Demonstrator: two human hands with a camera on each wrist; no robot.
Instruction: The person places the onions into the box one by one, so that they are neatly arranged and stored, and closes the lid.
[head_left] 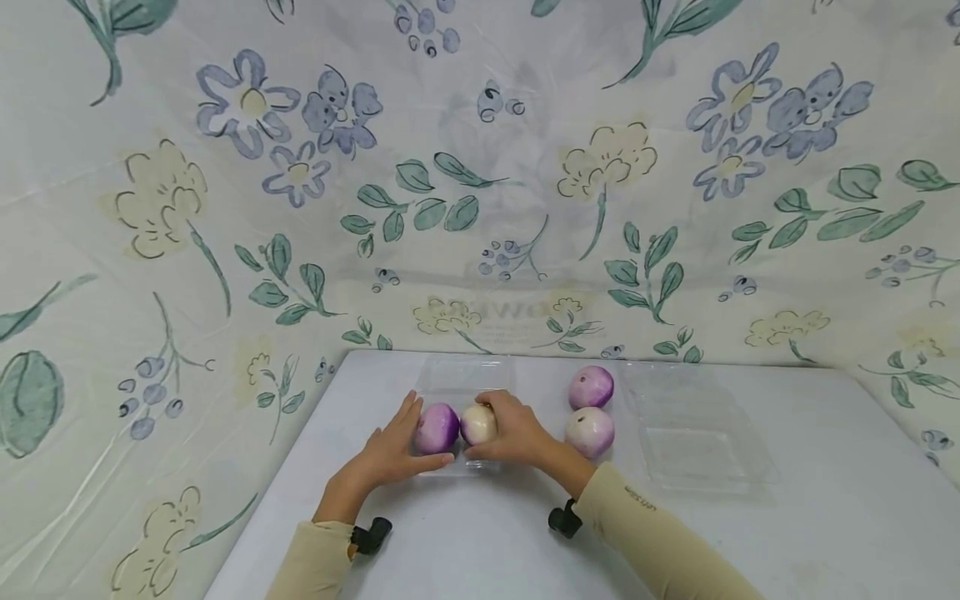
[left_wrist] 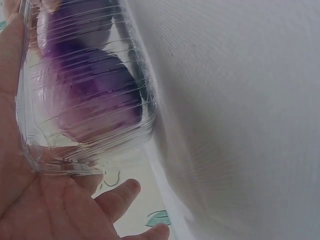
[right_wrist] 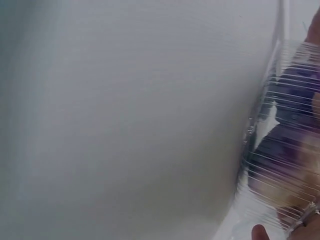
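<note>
A clear plastic box [head_left: 429, 473] with an attached lid [head_left: 465, 373] lies on the table, holding two purple-and-white onions side by side. My left hand [head_left: 390, 448] rests at the box's left end, fingers and thumb extended around the left onion [head_left: 437, 428]. Through the ribbed wall in the left wrist view, the purple onion [left_wrist: 100, 95] shows beside the palm. With curled fingers and thumb, my right hand [head_left: 517, 429] grips the paler onion [head_left: 478, 425] at the box's right end. The right wrist view shows another stretch of the ribbed wall, with purple onion [right_wrist: 280, 160] behind it.
Right of my right hand, two more onions sit one behind the other, a purple one [head_left: 591, 387] at the back and a paler one [head_left: 589, 432] in front. Farther right lies another clear plastic box [head_left: 690, 458], opened flat. A flowered cloth [head_left: 525, 208] hangs behind the white table [head_left: 480, 542].
</note>
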